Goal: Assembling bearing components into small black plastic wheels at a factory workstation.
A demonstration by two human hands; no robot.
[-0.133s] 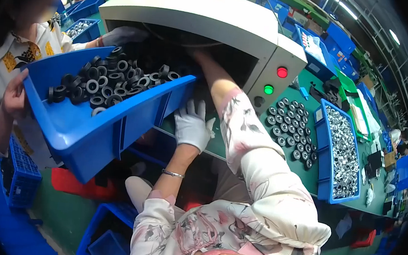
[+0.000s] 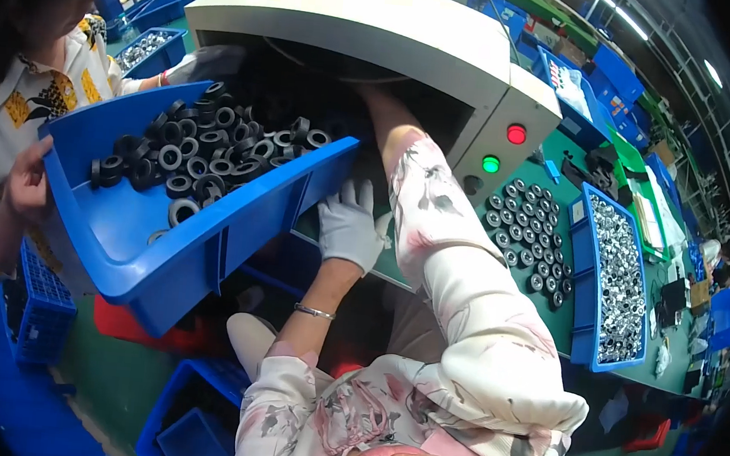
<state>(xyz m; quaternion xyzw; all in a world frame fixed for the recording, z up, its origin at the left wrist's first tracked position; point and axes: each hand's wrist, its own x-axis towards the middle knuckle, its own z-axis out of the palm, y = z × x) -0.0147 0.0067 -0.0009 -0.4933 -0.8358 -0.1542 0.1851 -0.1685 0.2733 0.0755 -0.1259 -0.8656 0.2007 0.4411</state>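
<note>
My left hand (image 2: 351, 232), in a white glove, rests with its fingers spread on the table's edge, close against a large blue bin (image 2: 249, 209). My right forearm (image 2: 389, 117) reaches into the dark opening of a white machine (image 2: 357, 19); shadow hides the hand and its fingers. Many black rings (image 2: 217, 137) lie heaped in the bin, whose far end sits at the opening. A co-worker's bare hand (image 2: 28, 185) grips the bin's left end. Their other, gloved hand (image 2: 210, 62) is at the opening's left side.
Right of the machine, rows of black rings (image 2: 526, 225) stand on the green table. Beside them is a blue bin of small metal parts (image 2: 612, 284). The machine's panel has a red light (image 2: 516, 134) and a green light (image 2: 490, 164). Blue crates (image 2: 36, 312) stand below left.
The blue bin's tilt has shifted slightly, and a few rings have slid toward its near left end. The co-worker's gloved hand has moved a little left. My left hand stays in place.
</note>
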